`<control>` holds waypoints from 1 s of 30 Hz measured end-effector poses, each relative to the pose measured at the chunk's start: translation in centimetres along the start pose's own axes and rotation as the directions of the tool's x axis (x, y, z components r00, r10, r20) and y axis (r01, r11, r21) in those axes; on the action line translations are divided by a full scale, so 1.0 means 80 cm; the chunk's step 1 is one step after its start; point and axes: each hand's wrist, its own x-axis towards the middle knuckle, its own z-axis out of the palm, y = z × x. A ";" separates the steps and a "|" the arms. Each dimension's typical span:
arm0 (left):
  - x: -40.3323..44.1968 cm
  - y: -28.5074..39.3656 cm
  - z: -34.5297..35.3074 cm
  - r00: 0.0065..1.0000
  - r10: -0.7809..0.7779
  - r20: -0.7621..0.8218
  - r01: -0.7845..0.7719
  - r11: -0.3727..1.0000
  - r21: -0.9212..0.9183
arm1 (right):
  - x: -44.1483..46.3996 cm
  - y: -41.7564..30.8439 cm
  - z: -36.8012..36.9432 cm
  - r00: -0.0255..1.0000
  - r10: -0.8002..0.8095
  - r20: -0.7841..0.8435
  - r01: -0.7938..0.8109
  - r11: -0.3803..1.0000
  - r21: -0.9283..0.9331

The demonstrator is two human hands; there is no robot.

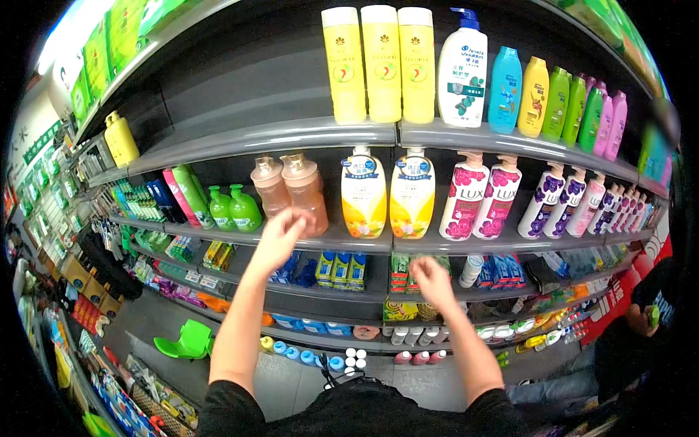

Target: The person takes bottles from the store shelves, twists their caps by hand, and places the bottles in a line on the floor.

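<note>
My left hand [282, 239] is raised in front of the middle shelf, fingers partly spread at the lower part of a translucent brownish-pink pump bottle [302, 191]. Whether it touches the bottle I cannot tell. A second matching pump bottle [269, 188] stands just left of it. Lower and to the right, my right hand [431, 280] has its fingers curled in, with nothing visible in them. It is in front of green toothpaste boxes [400, 271] on the shelf below. Two white-and-yellow pump bottles [364, 195] stand upright between and above my hands.
Tall yellow bottles [362, 65] and a white Head & Shoulders pump bottle [463, 73] line the upper shelf. Pink-and-white LUX bottles [466, 197] stand right. A green chair [188, 339] is on the floor at left. Another person [633, 342] is at the right edge.
</note>
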 end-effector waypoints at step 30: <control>0.271 0.181 0.003 0.944 0.316 -0.091 -0.302 0.943 0.143 | 0.214 -0.385 0.092 0.767 -0.626 -0.141 0.479 0.705 -0.522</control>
